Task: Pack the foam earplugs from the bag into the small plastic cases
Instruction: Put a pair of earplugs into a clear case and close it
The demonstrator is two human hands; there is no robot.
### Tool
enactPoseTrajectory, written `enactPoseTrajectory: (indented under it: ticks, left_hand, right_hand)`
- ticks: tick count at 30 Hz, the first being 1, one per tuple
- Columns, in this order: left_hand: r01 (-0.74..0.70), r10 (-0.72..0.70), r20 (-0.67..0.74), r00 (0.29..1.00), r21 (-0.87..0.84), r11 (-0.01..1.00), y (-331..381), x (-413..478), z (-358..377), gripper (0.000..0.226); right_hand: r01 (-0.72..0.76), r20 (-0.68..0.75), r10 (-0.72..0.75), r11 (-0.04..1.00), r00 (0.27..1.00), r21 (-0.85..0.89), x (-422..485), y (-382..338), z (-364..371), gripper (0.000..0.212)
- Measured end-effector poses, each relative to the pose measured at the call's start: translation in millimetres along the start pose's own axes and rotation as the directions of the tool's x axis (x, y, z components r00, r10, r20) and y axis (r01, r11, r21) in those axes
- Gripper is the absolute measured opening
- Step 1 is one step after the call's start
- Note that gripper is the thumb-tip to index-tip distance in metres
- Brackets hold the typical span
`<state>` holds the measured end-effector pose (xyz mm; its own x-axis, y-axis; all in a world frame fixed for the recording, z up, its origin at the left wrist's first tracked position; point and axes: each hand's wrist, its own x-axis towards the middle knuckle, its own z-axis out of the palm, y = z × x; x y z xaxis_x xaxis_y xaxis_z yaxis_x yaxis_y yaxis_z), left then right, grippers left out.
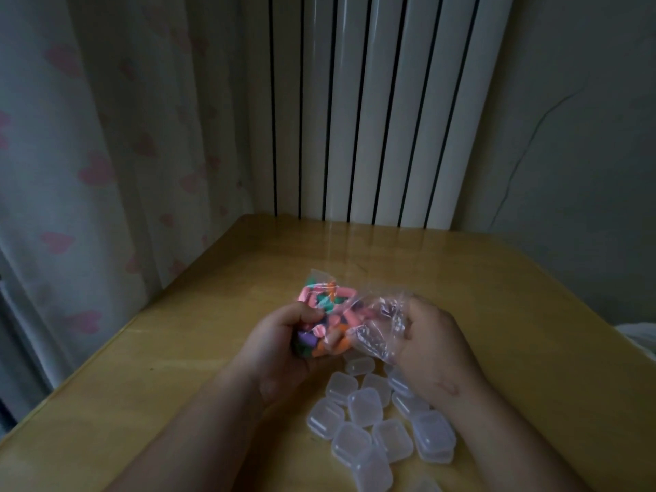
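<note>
The left hand (284,335) grips the bag (369,310) by its full belly over the middle of the worktop (198,314), the right hand (433,346) pinches its slack mouth at three o'clock, so I'd part that mouth wide and shake earplugs (319,303) out gently, clear of the cases (365,406) at five o'clock.

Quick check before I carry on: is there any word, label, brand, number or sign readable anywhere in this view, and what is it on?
None: no readable text shows anywhere in this view.
clear plastic bag: no print or label visible.
small plastic cases: clear, no markings visible.
curtain: pink heart pattern only, no words.
radiator and wooden table: plain, no signs.
</note>
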<state>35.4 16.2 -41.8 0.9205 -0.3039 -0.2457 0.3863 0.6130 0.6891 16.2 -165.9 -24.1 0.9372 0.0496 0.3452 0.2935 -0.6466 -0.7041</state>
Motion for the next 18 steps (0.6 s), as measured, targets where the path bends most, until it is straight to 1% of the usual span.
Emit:
enactPoseTrajectory:
  ticks: [3,5,7,8,11,12,15,16,18]
  left_hand:
    - [-0.006,0.007,0.062,0.998,-0.019,1.0,-1.2,1.1,-1.6,0.06]
    - [-0.015,0.018,0.101,0.995,-0.028,0.999,-2.0,0.9,-1.7,0.055]
    - [-0.027,0.03,0.102,0.994,-0.026,0.999,-2.5,0.9,-2.2,0.058]
    - [-0.028,0.03,0.099,0.995,-0.021,0.999,-2.6,0.8,-1.8,0.06]
    - [-0.022,0.024,0.056,0.998,-0.031,0.999,-2.4,2.4,-2.0,0.058]
    - [-0.026,0.027,0.045,0.999,-0.023,0.999,-2.0,1.5,-1.1,0.06]
    - [-0.043,0.042,0.03,0.999,0.011,0.999,-1.1,0.5,-0.6,0.082]
    - [-0.05,0.049,0.031,0.998,0.017,0.999,-1.0,0.4,-0.8,0.087]
    - [-0.051,0.051,0.044,0.998,0.006,0.999,-1.0,1.4,-2.2,0.087]
  right_hand:
    - [-0.045,0.033,0.043,0.997,0.999,0.065,0.4,-0.9,2.2,0.018]
    - [-0.062,0.044,0.06,0.997,0.997,0.052,0.7,-1.2,3.5,0.021]
    - [-0.058,0.042,0.055,0.996,0.998,0.062,0.5,-1.1,4.1,0.026]
    - [-0.052,0.041,0.049,0.994,0.998,0.096,-0.1,-2.0,3.5,0.03]
    - [-0.052,0.064,0.038,0.972,0.997,0.23,-2.3,-4.2,1.5,0.052]
    - [-0.056,0.089,0.034,0.963,0.995,0.265,-2.6,-3.7,1.4,0.057]
    - [-0.064,0.133,0.022,0.945,0.991,0.322,-1.0,-0.8,3.7,0.064]
    - [-0.065,0.121,0.025,0.94,0.992,0.336,-0.1,0.2,4.6,0.065]
    - [-0.062,0.074,0.039,0.941,0.996,0.332,1.4,2.2,6.1,0.06]
